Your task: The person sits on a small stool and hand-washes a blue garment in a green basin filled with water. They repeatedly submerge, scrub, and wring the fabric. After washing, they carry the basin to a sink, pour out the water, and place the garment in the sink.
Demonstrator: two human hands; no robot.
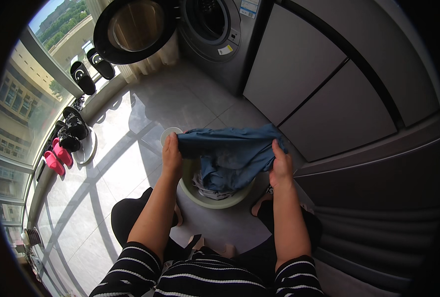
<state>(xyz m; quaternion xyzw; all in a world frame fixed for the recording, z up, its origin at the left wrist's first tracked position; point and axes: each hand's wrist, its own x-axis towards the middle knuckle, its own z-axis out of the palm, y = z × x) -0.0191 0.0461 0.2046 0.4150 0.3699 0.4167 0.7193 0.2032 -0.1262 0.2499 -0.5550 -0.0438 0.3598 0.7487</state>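
Observation:
A blue garment (234, 153) is stretched between my two hands above a pale green basin (220, 204). My left hand (172, 154) pinches its left end, thumb on top. At the other end my right hand (281, 166) grips the cloth, thumb up and fingers behind it. The garment's middle sags down into the basin. Grey and white cloth (207, 190) lies in the basin under it. Just past my left hand a round white object (171, 133) shows in part; I cannot tell what it is.
A front-loading washing machine (215, 29) stands ahead, its round door (134, 30) swung wide to the left. Grey cabinet doors (324, 84) rise on the right. Black slippers (83, 77), pink slippers (55, 162) and other shoes (75, 123) line the window side at left.

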